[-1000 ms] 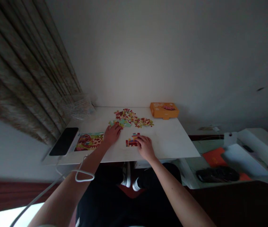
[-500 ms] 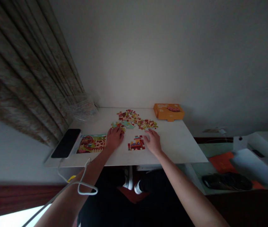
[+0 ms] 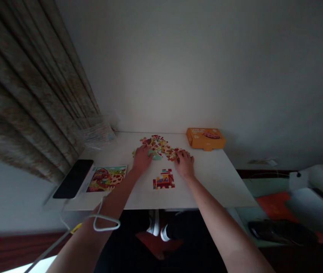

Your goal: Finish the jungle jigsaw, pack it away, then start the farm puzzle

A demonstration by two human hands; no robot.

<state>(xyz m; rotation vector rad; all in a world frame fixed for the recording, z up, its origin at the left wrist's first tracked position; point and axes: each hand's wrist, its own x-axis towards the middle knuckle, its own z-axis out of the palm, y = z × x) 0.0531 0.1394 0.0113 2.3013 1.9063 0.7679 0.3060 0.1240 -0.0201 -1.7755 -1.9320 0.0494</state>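
While open palms rest on the loose pile, a careless sweep could scatter pieces.
The left hand (image 3: 142, 158) and right hand (image 3: 184, 163) lie spread, gripping nothing visible, on a heap of small red-and-yellow cardboard jigsaw pieces (image 3: 157, 143) (edges overlapping) atop a white table (image 3: 215, 182); a joined red-and-blue jigsaw section (image 3: 164, 181) sits just below, also liable to be knocked apart.

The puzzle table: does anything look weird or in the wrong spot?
The white cord looks a bit odd. It makes a loose loop beside the left forearm and hangs down past the front edge of the white table. The puzzle pieces lie in a messy heap, but that looks normal.
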